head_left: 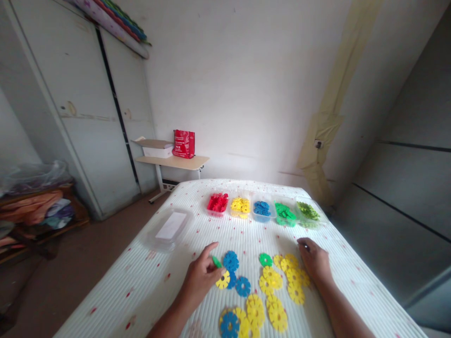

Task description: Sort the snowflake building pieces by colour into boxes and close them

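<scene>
My left hand (202, 270) is closed on a green notched plastic disc (216, 262), seen nearly edge-on between the fingers. Against the thumb tip is a yellow notched disc (221, 281); whether it is gripped too, I cannot tell. Several blue discs (243, 286) lie just right of it. My right hand (315, 260) rests on the table with its fingers curled together; what is in them, if anything, is hidden. Beside it spread several yellow discs (296, 292), some overlapping. A loose green disc (265, 259) lies between the hands. Nearest me, a blue disc (229, 325) overlaps yellow ones.
Along the table's far part stand clear tubs of red (217, 203), yellow (240, 205), blue (262, 209), green (285, 212) and light green pieces (308, 211). A clear plastic lid (150, 234) with a white label lies left. A side table (190, 163) holds a red bag (184, 143).
</scene>
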Demonstrator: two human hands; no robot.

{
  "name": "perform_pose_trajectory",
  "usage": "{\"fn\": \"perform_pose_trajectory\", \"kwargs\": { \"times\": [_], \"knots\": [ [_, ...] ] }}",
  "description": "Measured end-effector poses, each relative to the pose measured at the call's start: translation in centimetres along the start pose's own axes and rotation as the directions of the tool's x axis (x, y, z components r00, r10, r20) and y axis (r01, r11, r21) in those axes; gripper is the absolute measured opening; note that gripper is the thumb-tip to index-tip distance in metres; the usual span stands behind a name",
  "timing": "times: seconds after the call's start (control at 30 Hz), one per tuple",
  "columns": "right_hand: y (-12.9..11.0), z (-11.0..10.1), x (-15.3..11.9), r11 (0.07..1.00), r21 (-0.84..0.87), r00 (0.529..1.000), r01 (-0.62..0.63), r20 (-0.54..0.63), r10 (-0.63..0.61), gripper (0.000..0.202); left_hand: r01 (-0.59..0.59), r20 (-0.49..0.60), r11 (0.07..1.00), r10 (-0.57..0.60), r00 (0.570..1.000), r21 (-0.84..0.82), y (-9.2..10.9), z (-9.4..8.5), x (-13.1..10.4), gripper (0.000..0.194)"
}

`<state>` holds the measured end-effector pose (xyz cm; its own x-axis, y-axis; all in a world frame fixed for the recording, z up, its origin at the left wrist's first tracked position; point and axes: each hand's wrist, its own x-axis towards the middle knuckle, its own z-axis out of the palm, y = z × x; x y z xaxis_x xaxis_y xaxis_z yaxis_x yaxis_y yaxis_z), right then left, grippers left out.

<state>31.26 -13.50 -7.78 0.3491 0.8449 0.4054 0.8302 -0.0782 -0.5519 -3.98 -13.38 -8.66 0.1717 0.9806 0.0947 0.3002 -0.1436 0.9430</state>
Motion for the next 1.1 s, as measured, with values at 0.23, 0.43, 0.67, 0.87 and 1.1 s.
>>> {"fn": "perform_pose_trajectory", "kwargs": {
  "times": [0.23, 0.43, 0.67, 0.87, 1.1],
  "knots": [
    [0.2, 0.1, -0.1, 1.000, -0.004, 1.000, 0.011, 0.001, -0.011, 0.031, -0.028, 0.153, 1.000, 0.029, 0.988, -0.010, -0.6, -0.6, -0.2, 0.064],
    [0.1, 0.1, 0.0, 0.999, 0.027, 0.998, 0.036, -0.047, -0.034, 0.030, 0.062, 0.177, 0.969, -0.019, 0.984, -0.239, 0.2, -1.3, 0.2, 0.064],
    [-7.7, 0.7, -2.7, 0.941, 0.268, 0.976, 0.206, 0.013, -0.217, 0.022, 0.135, 0.117, 0.915, -0.097, 0.988, -0.379, 1.0, -0.9, 0.4, 0.064],
    [-14.8, 2.1, -6.1, 0.835, 0.488, 0.835, 0.252, 0.327, -0.443, 0.020, 0.141, 0.064, 0.921, -0.126, 0.990, -0.363, 1.5, -0.5, 0.2, 0.059],
    [-16.8, 4.0, -7.6, 0.853, 0.481, 0.798, 0.202, 0.423, -0.428, 0.015, 0.144, 0.063, 0.920, -0.130, 0.990, -0.364, 1.7, -0.2, 0.1, 0.054]
  ]
}}
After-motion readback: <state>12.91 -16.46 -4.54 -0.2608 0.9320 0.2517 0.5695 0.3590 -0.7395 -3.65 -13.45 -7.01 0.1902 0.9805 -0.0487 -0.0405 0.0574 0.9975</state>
